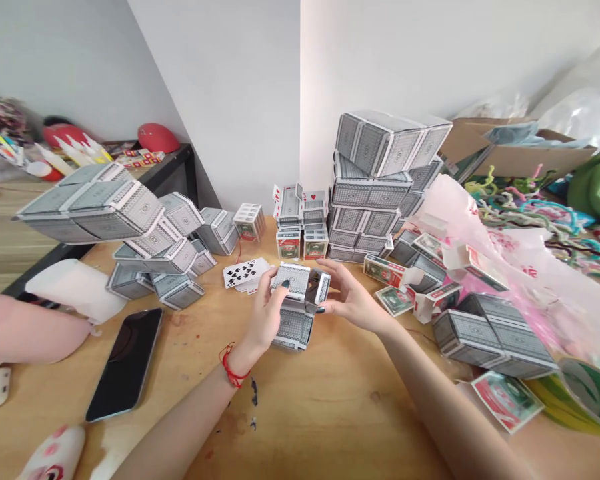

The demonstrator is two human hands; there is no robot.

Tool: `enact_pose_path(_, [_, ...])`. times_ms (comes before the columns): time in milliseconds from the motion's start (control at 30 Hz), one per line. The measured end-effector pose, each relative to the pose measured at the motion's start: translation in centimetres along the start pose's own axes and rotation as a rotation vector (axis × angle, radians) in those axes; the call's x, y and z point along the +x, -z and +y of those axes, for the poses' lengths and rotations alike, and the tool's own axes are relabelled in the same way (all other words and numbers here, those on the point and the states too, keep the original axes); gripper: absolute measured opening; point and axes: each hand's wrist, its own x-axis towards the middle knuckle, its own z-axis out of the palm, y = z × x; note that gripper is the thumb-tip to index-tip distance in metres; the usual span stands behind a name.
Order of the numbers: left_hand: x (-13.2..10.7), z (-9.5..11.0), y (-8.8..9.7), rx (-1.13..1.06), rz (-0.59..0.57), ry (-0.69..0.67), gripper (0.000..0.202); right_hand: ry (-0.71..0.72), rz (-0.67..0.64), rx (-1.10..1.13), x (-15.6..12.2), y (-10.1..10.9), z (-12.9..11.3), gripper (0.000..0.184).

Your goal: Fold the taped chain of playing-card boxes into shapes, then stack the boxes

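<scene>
Head view: left hand [266, 315] and right hand [353, 301] clasped round playing-card block [294, 325]; card box [385, 270] lettering illegible.

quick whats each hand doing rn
Left hand: closed on the card cube, fingertip on its top.
Right hand: open, fingertips touching the card cube's right side.

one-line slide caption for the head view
Left hand and right hand hold a playing-card cube at a wooden table

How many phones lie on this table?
1. The black phone lies on the table, left of the left hand that holds the card block. Others may be hidden under clutter.
</scene>
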Motion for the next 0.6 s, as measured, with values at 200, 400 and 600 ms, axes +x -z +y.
enact_pose_path(200, [-0.05, 0.28, 0.08, 0.034, -0.094, 0.024, 0.030, 0.057, -0.035, -0.134, -0.28, 0.64, -0.36, 0.072])
enact_pose_path(400, [0.04, 0.33, 0.01, 0.034, -0.069, 0.036, 0.031, 0.019, 0.043, -0.153, -0.20, 0.10, 0.09, 0.072])
enact_pose_path(600, [-0.11, 0.31, 0.06, 0.023, -0.060, 0.043, 0.030, -0.005, 0.071, -0.128, -0.27, 0.04, 0.19, 0.073])
